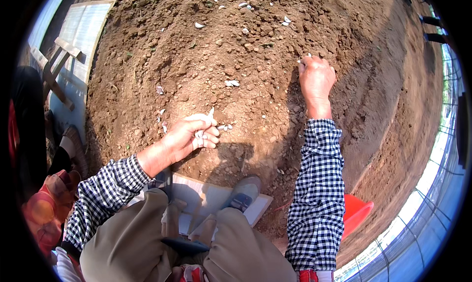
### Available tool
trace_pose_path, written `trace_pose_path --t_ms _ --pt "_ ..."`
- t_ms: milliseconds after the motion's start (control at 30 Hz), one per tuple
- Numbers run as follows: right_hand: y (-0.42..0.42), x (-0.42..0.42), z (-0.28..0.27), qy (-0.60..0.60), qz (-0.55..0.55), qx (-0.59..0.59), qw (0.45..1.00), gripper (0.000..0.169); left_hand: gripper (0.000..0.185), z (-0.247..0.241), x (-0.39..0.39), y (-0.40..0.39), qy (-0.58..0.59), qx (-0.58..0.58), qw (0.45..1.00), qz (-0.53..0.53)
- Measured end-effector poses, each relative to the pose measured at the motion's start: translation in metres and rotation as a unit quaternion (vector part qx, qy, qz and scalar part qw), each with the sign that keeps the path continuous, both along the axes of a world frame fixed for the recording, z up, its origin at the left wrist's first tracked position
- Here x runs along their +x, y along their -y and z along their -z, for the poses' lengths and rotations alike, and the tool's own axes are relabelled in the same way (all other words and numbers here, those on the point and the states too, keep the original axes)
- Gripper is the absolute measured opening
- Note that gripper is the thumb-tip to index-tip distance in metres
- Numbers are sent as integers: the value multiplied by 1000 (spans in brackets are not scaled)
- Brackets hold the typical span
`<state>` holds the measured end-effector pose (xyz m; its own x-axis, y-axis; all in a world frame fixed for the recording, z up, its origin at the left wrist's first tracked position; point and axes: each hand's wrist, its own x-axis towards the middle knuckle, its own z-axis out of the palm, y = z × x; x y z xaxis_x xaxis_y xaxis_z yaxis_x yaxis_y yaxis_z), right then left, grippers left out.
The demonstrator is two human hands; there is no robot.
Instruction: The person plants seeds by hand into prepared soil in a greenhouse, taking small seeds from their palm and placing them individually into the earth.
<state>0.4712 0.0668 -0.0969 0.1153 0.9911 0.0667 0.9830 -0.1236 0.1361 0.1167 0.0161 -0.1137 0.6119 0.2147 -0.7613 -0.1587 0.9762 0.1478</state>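
My left hand (191,134) is palm up and curled around several garlic cloves (200,135), with one clove (211,112) upright by the thumb. Just beyond its fingers, a few more cloves (225,127) lie on the soil. My right hand (317,73) reaches forward, knuckles up, low over the loose brown soil (265,101). White clove tips (309,55) show at its fingertips; the back of the hand hides the rest of its grip. Between my hands, a small cluster of cloves (232,83) rests on the soil, and others (199,25) are scattered farther out.
Below my knees lies a pale board (258,212) with my shoe (245,191) on it. Another board (83,27) and a wooden stool-like frame (59,75) are at left, beside another person's shoe (73,143). A red plastic container (356,213) stands right of my sleeve.
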Motion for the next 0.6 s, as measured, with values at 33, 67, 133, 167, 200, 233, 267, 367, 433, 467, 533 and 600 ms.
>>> trace_pose_path --t_ms 33,67,133,167,200,233,267,367,433,467,533,600 --pt "-6 1 3 51 -26 -24 998 9 19 0 1 -1 9 2 1000 -7" --pt "-11 -4 13 80 -33 -59 994 12 20 -2 -1 -2 9 1 1000 -14" --pt "-22 -7 24 134 -73 -91 984 10 20 -4 4 -5 8 0 1000 -19" --pt "-23 -1 27 169 -91 -102 976 10 22 -4 11 -8 46 -6 999 -22" --pt "-26 -5 33 171 -80 -123 974 9 24 -2 12 -11 64 -4 998 -26" --pt "-33 -9 29 179 -70 -142 971 9 27 -2 14 -14 87 1 996 -31" --pt "-32 -13 24 166 -58 -157 972 9 29 -4 13 -15 93 -4 995 -44" --pt "-5 -33 -6 91 -50 -46 994 12 36 -5 22 -22 129 -9 989 -71" --pt "25 -50 -24 -79 -86 29 993 18 40 -11 31 -29 141 -4 988 -66" --pt "36 -67 -34 -156 -101 41 982 19 43 -8 32 -31 154 -6 986 -70" --pt "53 -87 -51 -232 -104 57 965 20 43 -9 36 -32 162 -13 984 -77" --pt "57 -79 -47 -278 -52 81 956 21 43 -12 33 -32 163 -11 983 -82"
